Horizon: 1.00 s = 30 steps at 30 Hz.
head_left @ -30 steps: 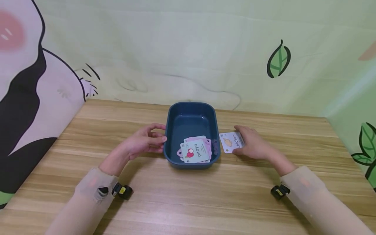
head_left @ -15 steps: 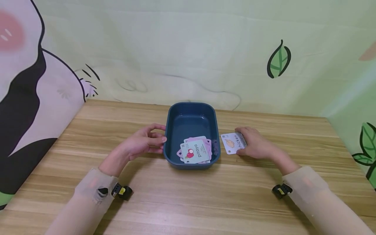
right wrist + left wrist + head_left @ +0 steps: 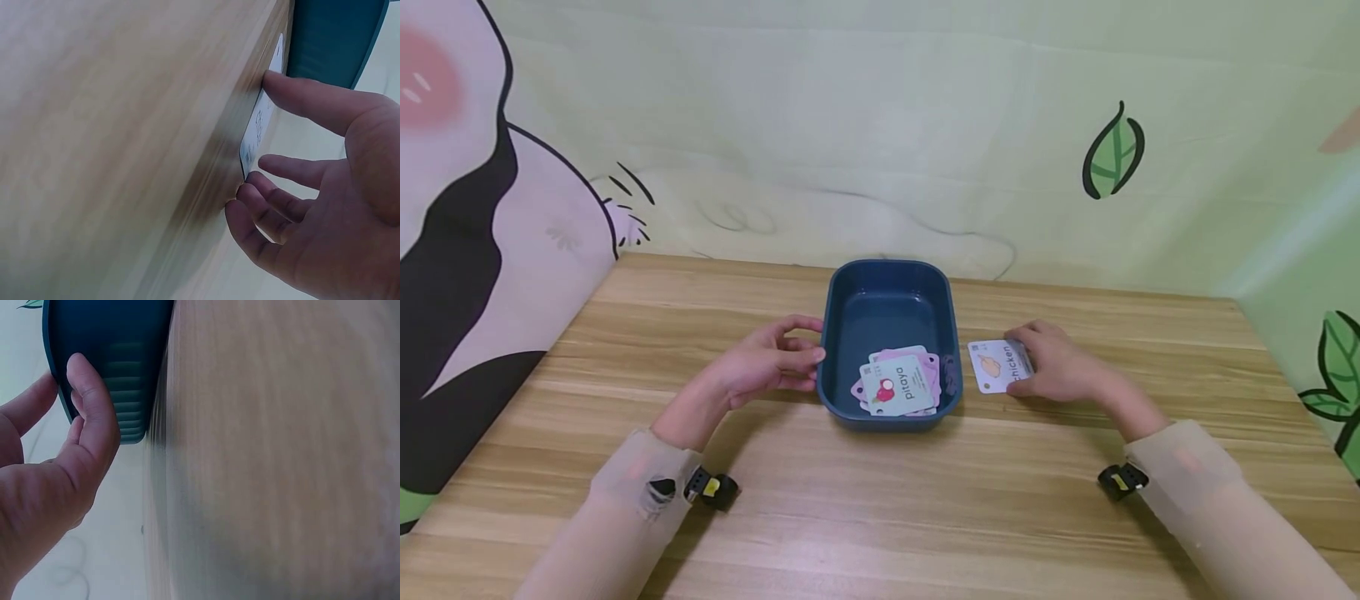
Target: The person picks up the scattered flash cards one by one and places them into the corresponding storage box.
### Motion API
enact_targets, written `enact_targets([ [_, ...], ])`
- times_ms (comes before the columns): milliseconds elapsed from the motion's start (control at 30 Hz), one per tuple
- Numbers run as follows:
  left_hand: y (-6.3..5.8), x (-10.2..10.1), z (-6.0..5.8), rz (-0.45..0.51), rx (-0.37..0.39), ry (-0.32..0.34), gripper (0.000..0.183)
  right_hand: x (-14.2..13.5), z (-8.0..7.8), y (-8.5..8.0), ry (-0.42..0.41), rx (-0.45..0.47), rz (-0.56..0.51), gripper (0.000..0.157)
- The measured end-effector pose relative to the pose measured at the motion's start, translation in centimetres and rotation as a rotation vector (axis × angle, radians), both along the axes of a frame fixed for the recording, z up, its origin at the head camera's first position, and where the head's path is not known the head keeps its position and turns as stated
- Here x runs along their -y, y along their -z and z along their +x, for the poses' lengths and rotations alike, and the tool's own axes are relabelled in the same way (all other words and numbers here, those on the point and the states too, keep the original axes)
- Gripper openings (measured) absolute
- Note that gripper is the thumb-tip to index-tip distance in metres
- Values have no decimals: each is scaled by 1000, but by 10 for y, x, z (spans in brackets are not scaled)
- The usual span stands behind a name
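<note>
In the head view, a dark blue rectangular bin [image 3: 891, 308] stands on the table with several flashcards [image 3: 930, 367] piled at its near end. The topmost is a "pitaya" card [image 3: 917, 392] with a red fruit picture. My left hand [image 3: 771, 358] touches the bin's left side with its fingertips; the left wrist view has them against the ribbed outer wall [image 3: 125, 394]. To the right of the bin, my right hand [image 3: 1060, 362] holds a white "chicken" card [image 3: 988, 367] by its edges. The right wrist view shows that card [image 3: 256, 131] low over the wood, thumb at one edge.
The wooden table [image 3: 880, 517] runs back to a light green cloth backdrop [image 3: 850, 125] printed with leaves and a panda-like figure [image 3: 550, 250]. Black wrist cameras [image 3: 721, 492] sit at both sleeve cuffs.
The right hand and the chicken card have shifted slightly to the right, away from the bin. The left hand, the bin and its cards stay where they were.
</note>
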State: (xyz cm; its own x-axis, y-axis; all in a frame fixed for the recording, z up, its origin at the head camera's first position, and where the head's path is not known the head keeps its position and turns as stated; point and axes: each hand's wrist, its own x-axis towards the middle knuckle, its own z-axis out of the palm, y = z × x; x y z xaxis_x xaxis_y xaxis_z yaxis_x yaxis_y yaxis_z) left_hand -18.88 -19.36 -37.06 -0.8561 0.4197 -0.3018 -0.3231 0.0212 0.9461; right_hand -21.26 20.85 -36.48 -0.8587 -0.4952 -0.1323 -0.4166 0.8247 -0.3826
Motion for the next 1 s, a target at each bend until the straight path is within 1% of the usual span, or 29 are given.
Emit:
enact_targets([
  [200, 0, 0, 0, 5, 0, -1, 55, -4, 0, 1, 8, 12, -1, 71],
  [400, 1, 0, 0, 2, 2, 4, 55, -5, -1, 2, 50, 41, -12, 71],
  [533, 1, 0, 0, -2, -2, 9, 55, -6, -2, 3, 73, 74, -73, 69],
  [667, 1, 1, 0, -5, -6, 11, 55, -8, -1, 4, 99, 135, -135, 69],
  [767, 1, 1, 0, -7, -6, 9, 55, -10, 0, 2, 129, 171, -146, 66],
  [867, 1, 1, 0, -7, -5, 8, 55, -12, 0, 2, 147, 177, -167, 60],
  [1000, 1, 1, 0, -5, -4, 11, 56, -15, 0, 3, 149, 159, -206, 53],
])
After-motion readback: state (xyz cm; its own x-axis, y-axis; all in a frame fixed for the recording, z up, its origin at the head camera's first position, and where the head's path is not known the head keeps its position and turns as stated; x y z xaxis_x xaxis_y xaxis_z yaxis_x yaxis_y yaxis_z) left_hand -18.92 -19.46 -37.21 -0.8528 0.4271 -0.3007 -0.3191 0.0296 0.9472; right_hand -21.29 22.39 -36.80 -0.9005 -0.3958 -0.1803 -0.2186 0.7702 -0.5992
